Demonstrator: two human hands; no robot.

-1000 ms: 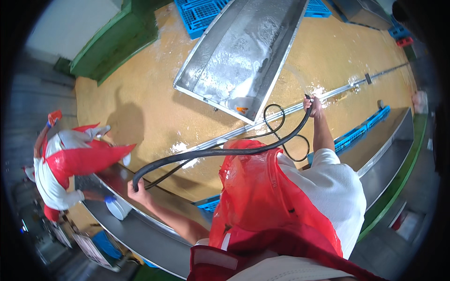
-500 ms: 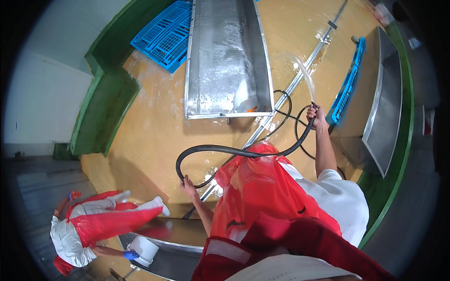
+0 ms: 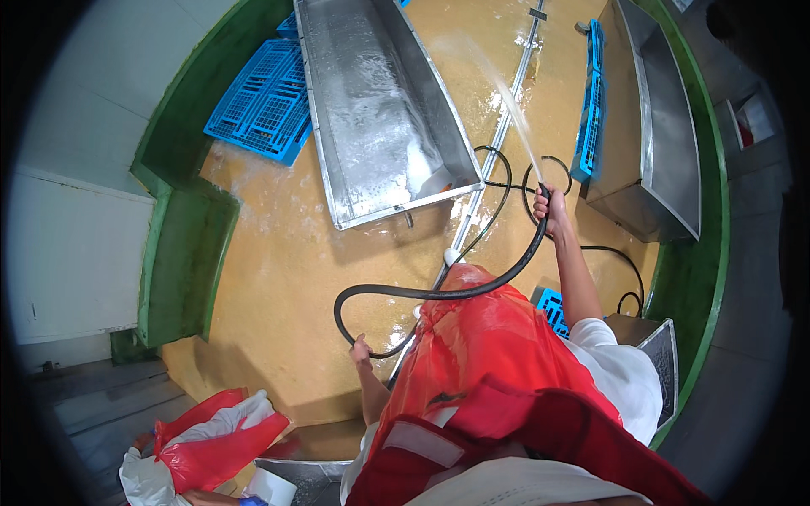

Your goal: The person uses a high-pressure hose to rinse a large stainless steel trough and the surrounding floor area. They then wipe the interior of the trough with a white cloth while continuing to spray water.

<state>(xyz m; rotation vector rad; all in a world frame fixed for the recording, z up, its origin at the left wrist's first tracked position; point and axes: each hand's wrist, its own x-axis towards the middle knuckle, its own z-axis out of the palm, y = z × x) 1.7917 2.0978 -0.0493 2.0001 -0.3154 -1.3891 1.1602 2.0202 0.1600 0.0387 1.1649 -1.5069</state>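
Observation:
Near its open end, my right hand [image 3: 553, 211] is wrapped round a thick black hose [image 3: 447, 294]. A stream of water [image 3: 513, 108] shoots from the end toward the far side, over the tan floor. Lower down on the left, my left hand [image 3: 361, 352] grips the same hose where it bends in a loop. Between the hands the hose sags across the front of my red apron [image 3: 481, 337]. Ahead and to the left of my right hand stands a long stainless steel trough [image 3: 363, 126], wet inside, with a small orange and whitish thing at its near end.
Blue plastic pallets [image 3: 261, 101] lie left of the trough; another blue pallet [image 3: 590, 110] leans against a second steel trough [image 3: 666, 126] at right. A metal floor drain [image 3: 468, 221] runs diagonally, with hose coils across it. A co-worker in a red apron [image 3: 211, 447] holds a white container [image 3: 271, 487] lower left.
My view has turned and shifted, so the troughs and pallets sit further left. Both hands still hold the hose, and the water stream now reaches farther. The co-worker appears lower in view.

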